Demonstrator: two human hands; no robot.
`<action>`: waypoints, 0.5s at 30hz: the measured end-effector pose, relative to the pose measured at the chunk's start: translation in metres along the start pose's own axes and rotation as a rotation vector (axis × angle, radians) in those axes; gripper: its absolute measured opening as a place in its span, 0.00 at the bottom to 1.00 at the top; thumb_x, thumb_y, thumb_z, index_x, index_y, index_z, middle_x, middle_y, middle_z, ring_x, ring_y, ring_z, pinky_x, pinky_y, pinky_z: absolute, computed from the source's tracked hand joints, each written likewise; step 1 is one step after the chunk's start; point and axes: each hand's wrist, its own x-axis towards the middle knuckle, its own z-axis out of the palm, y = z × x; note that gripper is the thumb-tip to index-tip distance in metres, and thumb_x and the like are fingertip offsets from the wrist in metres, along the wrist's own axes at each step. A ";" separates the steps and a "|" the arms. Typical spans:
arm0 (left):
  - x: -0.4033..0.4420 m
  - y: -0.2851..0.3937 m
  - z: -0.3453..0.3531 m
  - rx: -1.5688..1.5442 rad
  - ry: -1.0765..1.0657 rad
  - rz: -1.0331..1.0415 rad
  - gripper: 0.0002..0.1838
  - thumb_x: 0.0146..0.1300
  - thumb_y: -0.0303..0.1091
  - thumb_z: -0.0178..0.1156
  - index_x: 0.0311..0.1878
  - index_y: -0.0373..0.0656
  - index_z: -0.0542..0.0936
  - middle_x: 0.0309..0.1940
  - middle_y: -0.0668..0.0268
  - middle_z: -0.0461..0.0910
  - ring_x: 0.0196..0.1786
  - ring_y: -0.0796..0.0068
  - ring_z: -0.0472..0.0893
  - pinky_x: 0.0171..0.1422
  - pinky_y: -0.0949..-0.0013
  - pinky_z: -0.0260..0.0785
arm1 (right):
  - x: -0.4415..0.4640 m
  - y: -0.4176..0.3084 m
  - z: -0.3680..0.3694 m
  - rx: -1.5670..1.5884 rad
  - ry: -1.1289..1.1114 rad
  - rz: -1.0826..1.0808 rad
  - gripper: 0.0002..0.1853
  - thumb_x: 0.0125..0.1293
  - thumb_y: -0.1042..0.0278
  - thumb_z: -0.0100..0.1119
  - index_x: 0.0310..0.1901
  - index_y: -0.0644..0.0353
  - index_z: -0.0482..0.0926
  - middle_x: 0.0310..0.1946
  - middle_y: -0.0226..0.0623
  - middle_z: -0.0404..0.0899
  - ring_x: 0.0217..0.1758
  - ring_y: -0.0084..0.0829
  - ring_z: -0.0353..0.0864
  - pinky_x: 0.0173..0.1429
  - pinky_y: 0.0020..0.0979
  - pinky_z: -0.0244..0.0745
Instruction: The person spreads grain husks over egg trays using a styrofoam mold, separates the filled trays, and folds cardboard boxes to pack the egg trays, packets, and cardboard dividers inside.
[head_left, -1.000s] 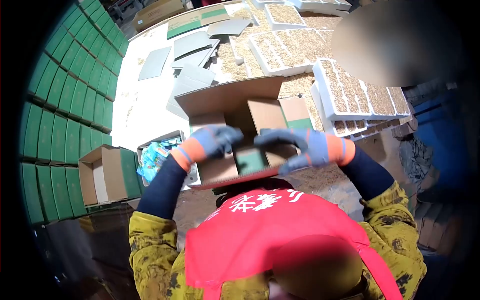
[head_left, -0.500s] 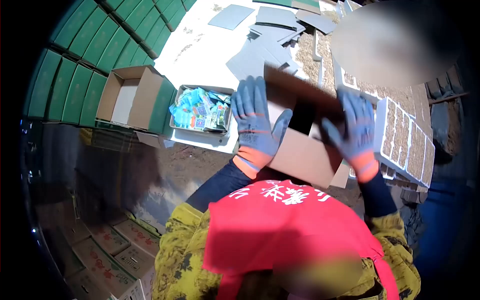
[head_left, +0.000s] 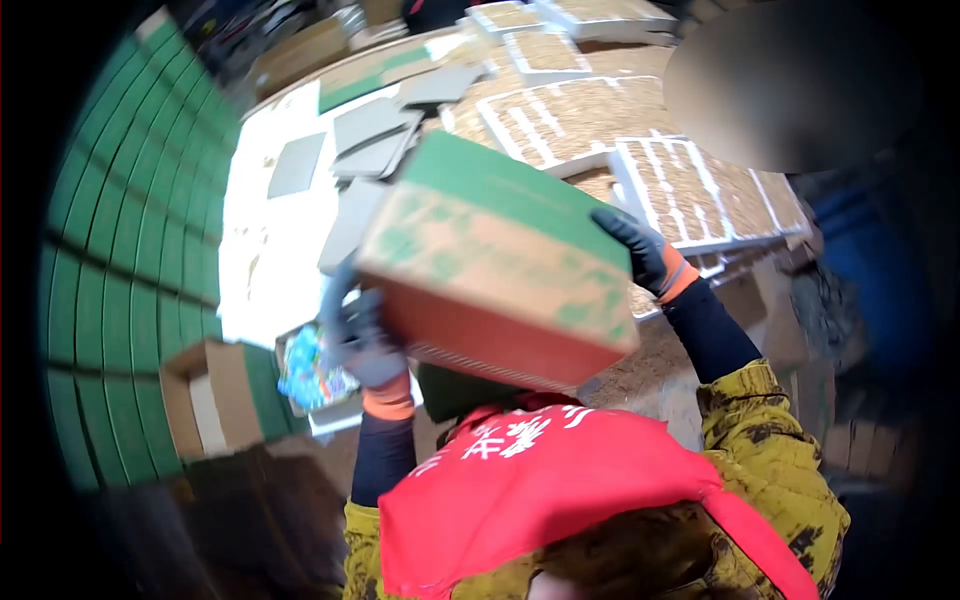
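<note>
A green and brown cardboard box (head_left: pixel 500 265) hangs tilted in front of my chest, a green face up and a printed brown side towards me. My left hand (head_left: pixel 365 335), in a grey glove with an orange cuff, grips its left end. At the upper right corner my right hand (head_left: pixel 645 255) holds the other end, fingers bent over the edge. The box's opening is hidden. Below my left hand is a small tray of blue packets (head_left: pixel 310 368), partly covered by the glove.
Green boxes (head_left: pixel 130 260) are stacked along the left. An open box (head_left: pixel 210 395) stands before them. Grey sheets (head_left: pixel 375 135) lie on the white table (head_left: pixel 255 250). White-edged trays with straw-coloured contents (head_left: pixel 670 190) fill the table's right side.
The box has been lifted and turned over, so its open top no longer shows. My hands have moved from its upper flaps to its two ends. The view has swung too.
</note>
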 end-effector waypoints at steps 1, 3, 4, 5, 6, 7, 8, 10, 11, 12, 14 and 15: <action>0.010 -0.022 -0.009 -0.466 -0.040 -0.263 0.27 0.69 0.49 0.52 0.60 0.36 0.72 0.51 0.57 0.78 0.47 0.64 0.79 0.57 0.58 0.71 | 0.011 0.003 -0.019 -0.505 0.035 -0.278 0.18 0.66 0.58 0.60 0.51 0.60 0.78 0.38 0.31 0.82 0.38 0.17 0.80 0.42 0.22 0.77; 0.025 -0.121 -0.051 -1.109 -0.179 -0.652 0.29 0.71 0.52 0.46 0.62 0.36 0.70 0.56 0.57 0.76 0.56 0.62 0.75 0.66 0.55 0.63 | -0.034 -0.005 0.028 -0.613 -0.127 -0.330 0.12 0.60 0.60 0.66 0.34 0.59 0.78 0.31 0.32 0.79 0.33 0.21 0.78 0.36 0.24 0.73; 0.017 -0.172 -0.070 -1.297 -0.272 -0.770 0.31 0.72 0.55 0.42 0.64 0.37 0.69 0.57 0.57 0.75 0.60 0.61 0.72 0.70 0.54 0.58 | -0.036 0.010 0.036 -1.105 -0.161 -0.900 0.13 0.56 0.61 0.69 0.33 0.60 0.76 0.31 0.36 0.76 0.37 0.33 0.78 0.39 0.33 0.73; 0.007 -0.168 -0.074 -1.178 -0.355 -0.826 0.32 0.72 0.55 0.41 0.65 0.37 0.67 0.59 0.57 0.73 0.62 0.61 0.70 0.72 0.56 0.56 | -0.046 0.028 0.038 -1.233 -0.276 -0.889 0.13 0.52 0.63 0.69 0.34 0.58 0.76 0.34 0.41 0.73 0.41 0.42 0.75 0.43 0.39 0.72; 0.006 -0.154 -0.078 -1.057 -0.446 -0.870 0.33 0.72 0.56 0.40 0.67 0.37 0.65 0.61 0.58 0.71 0.64 0.61 0.69 0.73 0.57 0.53 | -0.049 0.068 0.033 -1.374 -0.234 -0.895 0.13 0.51 0.62 0.67 0.35 0.56 0.76 0.38 0.37 0.74 0.43 0.41 0.75 0.44 0.40 0.72; 0.011 -0.133 -0.078 -0.933 -0.537 -0.902 0.33 0.72 0.56 0.39 0.69 0.38 0.63 0.63 0.58 0.69 0.66 0.61 0.67 0.74 0.59 0.51 | -0.051 0.102 0.028 -1.474 -0.383 -0.771 0.13 0.52 0.61 0.66 0.36 0.56 0.76 0.41 0.37 0.74 0.44 0.41 0.74 0.46 0.40 0.72; 0.021 -0.111 -0.071 -0.806 -0.623 -0.927 0.34 0.73 0.57 0.38 0.70 0.38 0.61 0.66 0.58 0.67 0.68 0.61 0.65 0.76 0.61 0.48 | -0.054 0.124 0.027 -1.560 -0.536 -0.633 0.13 0.53 0.60 0.64 0.37 0.55 0.77 0.44 0.37 0.74 0.44 0.41 0.74 0.47 0.39 0.73; 0.019 -0.076 -0.042 -0.496 -0.682 -0.760 0.31 0.72 0.44 0.44 0.73 0.38 0.56 0.70 0.57 0.60 0.71 0.62 0.62 0.75 0.64 0.51 | -0.062 0.132 0.024 -1.475 -0.461 -0.653 0.16 0.57 0.57 0.62 0.46 0.52 0.78 0.49 0.38 0.74 0.48 0.42 0.74 0.52 0.39 0.73; 0.016 -0.074 -0.033 -0.214 -0.723 -0.591 0.31 0.71 0.40 0.47 0.73 0.38 0.55 0.71 0.56 0.59 0.71 0.62 0.61 0.74 0.64 0.51 | -0.079 0.113 0.023 -1.084 -0.352 -0.627 0.22 0.59 0.56 0.63 0.55 0.49 0.75 0.53 0.39 0.74 0.54 0.39 0.74 0.56 0.38 0.72; 0.015 -0.072 -0.025 0.062 -0.750 -0.404 0.31 0.70 0.36 0.49 0.73 0.37 0.54 0.71 0.55 0.58 0.71 0.61 0.60 0.73 0.65 0.52 | -0.092 0.099 0.020 -0.873 -0.152 -0.585 0.27 0.60 0.61 0.65 0.61 0.52 0.71 0.55 0.38 0.74 0.55 0.34 0.75 0.57 0.36 0.73; 0.013 -0.106 -0.033 0.313 -0.792 -0.110 0.30 0.68 0.31 0.51 0.71 0.35 0.57 0.69 0.54 0.60 0.70 0.61 0.62 0.71 0.66 0.55 | -0.090 0.105 -0.035 -0.563 0.331 -0.531 0.26 0.63 0.70 0.60 0.62 0.64 0.67 0.52 0.37 0.75 0.47 0.26 0.78 0.53 0.30 0.75; 0.014 -0.091 -0.030 0.121 -0.808 -0.326 0.29 0.68 0.32 0.51 0.70 0.35 0.58 0.65 0.55 0.65 0.64 0.63 0.67 0.67 0.66 0.60 | -0.078 0.098 -0.076 -0.376 0.586 -0.560 0.29 0.64 0.68 0.59 0.65 0.63 0.63 0.52 0.38 0.75 0.47 0.28 0.79 0.53 0.31 0.76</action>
